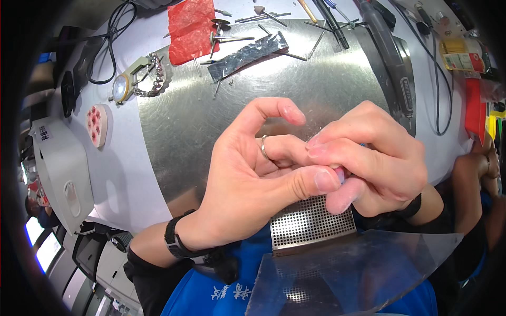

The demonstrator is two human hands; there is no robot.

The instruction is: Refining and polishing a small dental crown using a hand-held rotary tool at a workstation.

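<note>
My left hand [237,168], a ring on one finger, and my right hand [379,158] meet over the near part of a shiny metal plate [174,158]. Thumb and fingertips of both pinch a tiny pinkish-purple piece [341,175]. Most of it is hidden by the fingers, so its kind does not show. My left index finger is raised and bent, apart from the piece. Just below the hands is a perforated metal grille [311,224], and nearer to me a clear sheet [369,274] slants over my blue apron.
Along the far side lie a red sheet [190,31], a dark strip [247,58], several rotary burs [234,38] and a dark handpiece [390,63]. At left are a dial gauge [121,87] and a white box [58,168]. Another person's arm [469,179] shows at right.
</note>
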